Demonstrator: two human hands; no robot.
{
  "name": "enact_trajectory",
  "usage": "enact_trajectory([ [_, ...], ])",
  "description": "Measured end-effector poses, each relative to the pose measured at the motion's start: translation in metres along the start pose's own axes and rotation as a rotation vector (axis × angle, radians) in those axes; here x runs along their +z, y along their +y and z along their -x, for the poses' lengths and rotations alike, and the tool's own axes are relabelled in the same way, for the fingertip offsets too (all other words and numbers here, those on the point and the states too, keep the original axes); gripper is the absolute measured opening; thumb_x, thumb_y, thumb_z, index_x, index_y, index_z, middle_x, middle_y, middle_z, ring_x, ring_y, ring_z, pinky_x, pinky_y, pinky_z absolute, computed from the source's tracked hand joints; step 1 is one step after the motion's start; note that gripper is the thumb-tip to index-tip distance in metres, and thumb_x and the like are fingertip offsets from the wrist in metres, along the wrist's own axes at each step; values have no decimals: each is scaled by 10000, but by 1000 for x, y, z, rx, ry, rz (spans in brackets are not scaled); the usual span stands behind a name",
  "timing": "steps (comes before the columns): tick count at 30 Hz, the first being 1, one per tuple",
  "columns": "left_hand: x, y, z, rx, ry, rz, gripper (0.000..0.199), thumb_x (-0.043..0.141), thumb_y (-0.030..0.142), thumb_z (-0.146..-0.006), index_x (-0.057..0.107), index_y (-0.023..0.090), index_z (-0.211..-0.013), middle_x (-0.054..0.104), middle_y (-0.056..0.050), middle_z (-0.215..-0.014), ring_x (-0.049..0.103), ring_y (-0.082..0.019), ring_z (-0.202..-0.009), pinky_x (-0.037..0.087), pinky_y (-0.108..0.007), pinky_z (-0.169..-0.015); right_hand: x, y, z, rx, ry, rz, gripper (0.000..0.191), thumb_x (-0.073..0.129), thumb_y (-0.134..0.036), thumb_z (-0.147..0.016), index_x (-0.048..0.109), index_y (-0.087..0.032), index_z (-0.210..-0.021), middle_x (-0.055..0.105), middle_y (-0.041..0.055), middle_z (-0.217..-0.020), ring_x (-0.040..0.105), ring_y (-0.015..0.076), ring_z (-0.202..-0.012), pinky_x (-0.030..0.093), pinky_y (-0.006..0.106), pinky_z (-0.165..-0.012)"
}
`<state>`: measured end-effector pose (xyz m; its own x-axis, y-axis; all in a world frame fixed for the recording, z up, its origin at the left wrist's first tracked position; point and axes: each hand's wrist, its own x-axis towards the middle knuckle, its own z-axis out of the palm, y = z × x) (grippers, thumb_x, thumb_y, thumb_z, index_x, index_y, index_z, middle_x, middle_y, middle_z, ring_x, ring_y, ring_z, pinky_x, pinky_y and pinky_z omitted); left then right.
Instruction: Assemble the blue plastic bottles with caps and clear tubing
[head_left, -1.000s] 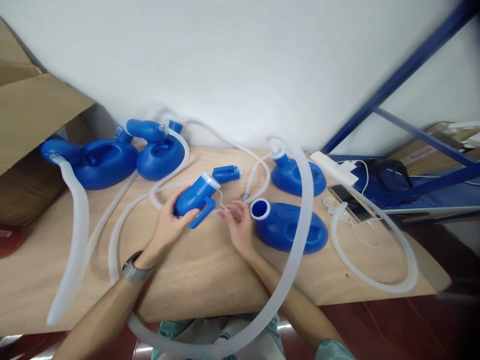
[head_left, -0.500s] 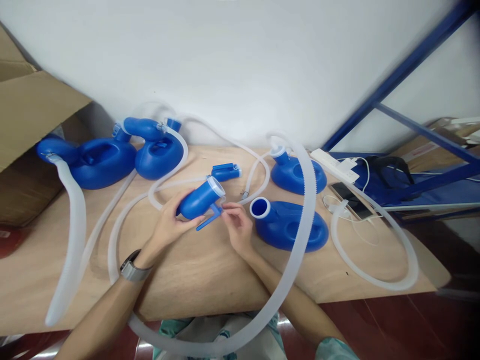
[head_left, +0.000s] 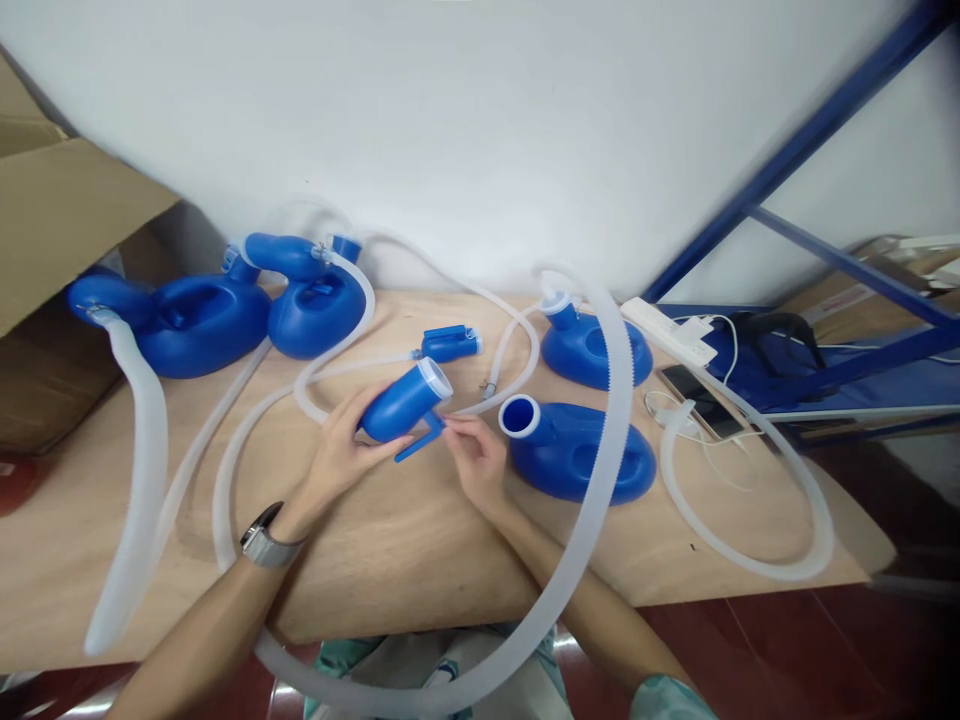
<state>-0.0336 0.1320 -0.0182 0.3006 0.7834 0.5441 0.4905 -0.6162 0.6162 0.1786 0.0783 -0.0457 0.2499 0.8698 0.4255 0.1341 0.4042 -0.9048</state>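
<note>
My left hand (head_left: 346, 445) is wrapped round a blue cup (head_left: 401, 403) with a white rim, tilted with its mouth to the upper right. A blue handle (head_left: 420, 438) sticks out below the cup. The fingertips of my right hand (head_left: 478, 455) are pinched at the top of this handle, near the rim; anything small between them cannot be made out. Just right of my right hand lies a blue bottle (head_left: 577, 450) with an open white-rimmed neck. Behind the cup is a smaller-looking blue handled piece (head_left: 448, 344) on the table.
A long translucent hose (head_left: 570, 570) arches over the right bottle and my right forearm. Blue bottles (head_left: 202, 325) with hoses stand at the left beside a cardboard box (head_left: 82, 220). Another bottle (head_left: 592, 350), a power strip (head_left: 667, 332) and a phone (head_left: 701, 400) are at the right.
The cup has shifted slightly to the right and down in my left hand. My right fingertips remain by the handle, with a slightly changed pinch.
</note>
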Motion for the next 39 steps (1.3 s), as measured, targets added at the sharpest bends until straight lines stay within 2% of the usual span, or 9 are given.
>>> enact_trajectory([
  [7,4,2,3,81,79,-70,702,852,513,-873,569,256,-1461,700,-130,-1351,720,-321,-1199,623,-468,-1004,-6,-4,-6,-146,-80,96,120,664,-279,-994,777,-272,-955,832,67,-1049,794,259,-977,652,460,-901],
  [17,9,-2,7,27,48,-60,718,835,529,-885,545,251,-1479,672,-140,-1382,690,-337,-1250,605,-481,-1032,-11,-4,-10,-312,-119,244,166,641,-198,-994,790,-272,-1006,835,63,-1084,808,243,-965,684,408,-861],
  [24,9,-1,4,0,110,-59,714,824,550,-889,551,239,-1471,675,-139,-1347,706,-328,-1212,624,-465,-987,-6,-4,-12,-391,-73,240,204,652,-142,-993,800,-244,-1091,836,67,-1128,812,214,-1005,678,346,-904],
  [28,9,-2,5,23,111,-89,698,820,550,-893,562,252,-1468,678,-132,-1349,709,-322,-1207,639,-450,-961,-8,-5,-12,-275,-107,170,151,665,-185,-994,799,-242,-1036,834,76,-1104,803,223,-1014,665,370,-920],
  [32,11,0,6,34,77,-94,693,808,526,-911,547,256,-1493,675,-131,-1369,704,-314,-1222,635,-448,-989,-8,-2,-13,28,-83,-4,108,710,-340,-974,751,-244,-1002,811,67,-1028,782,229,-985,653,389,-910],
  [35,10,0,7,91,123,-109,693,803,526,-915,543,244,-1493,681,-142,-1354,715,-316,-1197,635,-464,-994,-3,5,-16,227,-57,-214,368,775,-460,-916,683,-270,-1218,777,45,-1030,761,226,-1006,638,400,-937],
  [37,7,-1,7,155,153,-129,704,814,514,-908,540,240,-1495,691,-144,-1329,727,-315,-1169,641,-461,-980,0,8,-18,294,-102,-322,642,804,-540,-870,582,-303,-1424,754,58,-1169,742,233,-1071,622,423,-978],
  [39,5,-1,7,223,132,-139,737,828,503,-896,527,238,-1513,696,-148,-1317,737,-312,-1149,647,-439,-965,0,8,-20,317,-178,-375,825,820,-615,-822,507,-325,-1528,696,83,-1355,710,258,-1174,600,437,-1018],
])
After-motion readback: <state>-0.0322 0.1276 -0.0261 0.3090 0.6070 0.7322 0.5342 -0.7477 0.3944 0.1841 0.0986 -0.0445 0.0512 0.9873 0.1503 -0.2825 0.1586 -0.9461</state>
